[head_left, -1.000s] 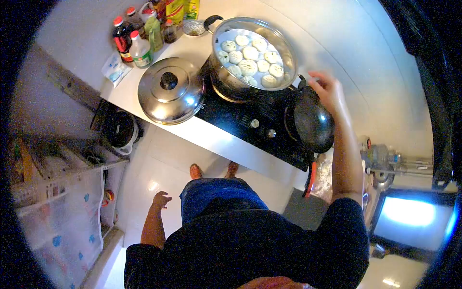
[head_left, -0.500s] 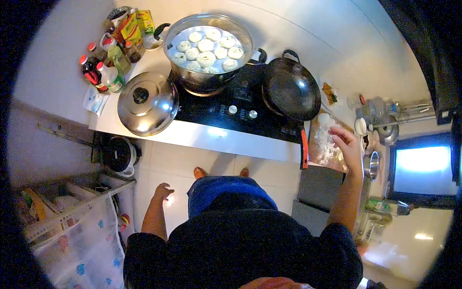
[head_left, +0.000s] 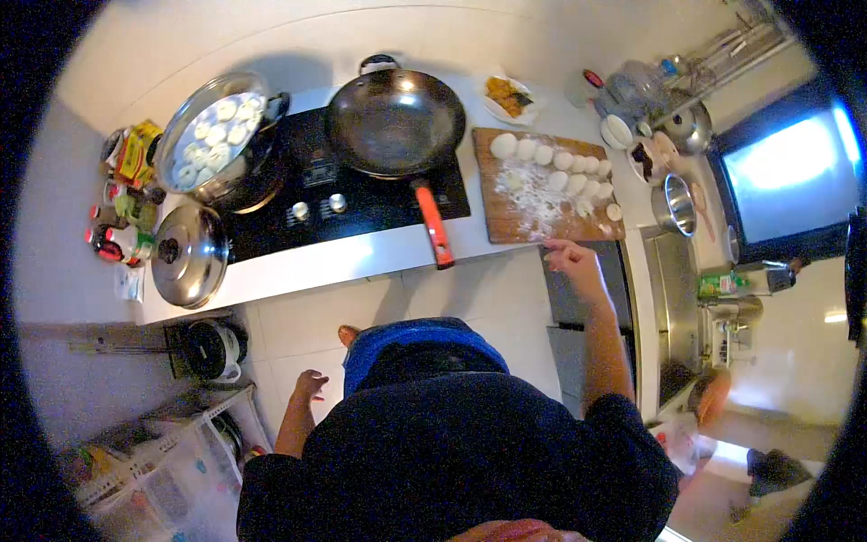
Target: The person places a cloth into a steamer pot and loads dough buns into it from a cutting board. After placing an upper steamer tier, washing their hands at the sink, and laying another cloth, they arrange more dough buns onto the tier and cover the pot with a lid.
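Beside the front edge of a floured wooden cutting board (head_left: 506,203), my right hand (head_left: 573,262) is in the air, its fingers loosely bent and apart, with nothing in it. Several white dough pieces (head_left: 543,155) lie in rows on the board. My left hand (head_left: 311,386) hangs low over the floor tiles, its fingers partly curled and apart, holding nothing that I can see. To the left on the stove, a steel steamer pot (head_left: 212,187) stands uncovered with several round buns (head_left: 215,135) in it. A dark wok (head_left: 395,122) with a red handle (head_left: 432,226) sits on the other burner.
A steel lid (head_left: 191,257) rests at the counter's left end, near bottles (head_left: 131,242) and yellow packets (head_left: 138,149). Behind the board is a plate of brownish-yellow food (head_left: 508,98). A steel bowl (head_left: 675,206) stands to the right. A shelf unit (head_left: 172,461) is low left.
My view and body have shifted right along the counter, bringing the whole board into sight. My right hand has gone from over the board to its front edge.
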The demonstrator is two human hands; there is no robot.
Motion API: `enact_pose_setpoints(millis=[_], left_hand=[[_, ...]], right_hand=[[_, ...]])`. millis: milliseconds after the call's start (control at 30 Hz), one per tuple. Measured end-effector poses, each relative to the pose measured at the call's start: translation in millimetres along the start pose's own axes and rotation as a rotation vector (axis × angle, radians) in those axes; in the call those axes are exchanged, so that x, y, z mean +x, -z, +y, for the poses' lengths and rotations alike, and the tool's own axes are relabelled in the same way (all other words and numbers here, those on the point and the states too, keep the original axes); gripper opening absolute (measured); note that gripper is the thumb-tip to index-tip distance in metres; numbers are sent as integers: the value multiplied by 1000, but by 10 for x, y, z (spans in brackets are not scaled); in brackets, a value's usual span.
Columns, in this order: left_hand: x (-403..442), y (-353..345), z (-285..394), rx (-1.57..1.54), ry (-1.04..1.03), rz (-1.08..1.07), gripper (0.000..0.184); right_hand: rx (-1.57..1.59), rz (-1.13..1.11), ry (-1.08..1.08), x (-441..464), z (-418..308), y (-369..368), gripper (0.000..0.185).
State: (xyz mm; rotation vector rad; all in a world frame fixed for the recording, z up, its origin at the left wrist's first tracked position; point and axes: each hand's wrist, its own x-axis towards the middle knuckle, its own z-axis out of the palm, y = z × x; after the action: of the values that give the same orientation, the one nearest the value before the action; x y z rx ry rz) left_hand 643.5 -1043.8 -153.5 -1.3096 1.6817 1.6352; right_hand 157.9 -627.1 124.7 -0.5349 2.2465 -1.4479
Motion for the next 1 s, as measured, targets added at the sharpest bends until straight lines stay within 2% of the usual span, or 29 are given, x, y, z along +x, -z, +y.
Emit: enact_pose_setpoints(millis=[67, 100, 133, 233, 267, 367, 400, 467, 567, 600, 633, 667, 700, 767, 800, 900, 933, 967, 1000], left_hand=[[184, -233, 1, 224, -95, -93, 42], [53, -401, 268, 194, 24, -35, 41], [-103, -573, 567, 158, 140, 28, 41], [-196, -791, 867, 93, 140, 38, 40], [-205, -840, 991, 126, 171, 35, 40], [-233, -911, 1083, 147, 91, 64, 39], [-252, -909, 1124, 98, 106, 40, 38], [-249, -915, 1205, 200, 86, 54, 40], [-108, -808, 1023, 238, 98, 39, 42], [246, -694, 626, 322, -17, -24, 43], [223, -661, 516, 326, -11, -4, 44], [197, -632, 411, 329, -4, 16, 44], [-39, -637, 783, 255, 116, 106, 44], [-236, -542, 873, 340, 62, 227, 43], [-357, -547, 832, 387, 40, 281, 43], [-705, -677, 719, 241, 133, 381, 42], [-688, -781, 425, 276, 72, 454, 43], [-691, -914, 130, 187, 109, 456, 44], [-725, -1117, -144, 89, 146, 462, 44]], right_hand=[[185, 39, -109, -154, 320, 154, 12], [276, 56, -168, -227, 504, 219, 10], [60, 1, -84, -277, 888, 311, 16], [-1184, 191, -68, -467, 848, 241, 41], [-878, 107, -43, -400, 1135, 319, 56], [8, -242, -477, -167, 1025, 268, 53], [99, -276, -449, -134, 1001, 225, 50], [275, -356, -390, -95, 948, 94, 46], [-1135, 46, 237, -71, 703, -56, 39], [-813, 30, 82, -2, 827, -145, 37], [-500, -16, -79, 52, 957, -229, 34], [-446, -109, -141, 87, 895, -306, 32], [-400, -198, -205, 142, 820, -382, 30], [-763, -290, 81, 236, 866, -467, 29], [-753, -405, 88, 290, 843, -516, 30], [-793, -696, 151, 538, 770, -624, 33], [-842, -768, 211, 612, 760, -705, 34], [-889, -840, 271, 668, 747, -791, 36], [-884, -959, 195, 738, 719, -856, 38]])
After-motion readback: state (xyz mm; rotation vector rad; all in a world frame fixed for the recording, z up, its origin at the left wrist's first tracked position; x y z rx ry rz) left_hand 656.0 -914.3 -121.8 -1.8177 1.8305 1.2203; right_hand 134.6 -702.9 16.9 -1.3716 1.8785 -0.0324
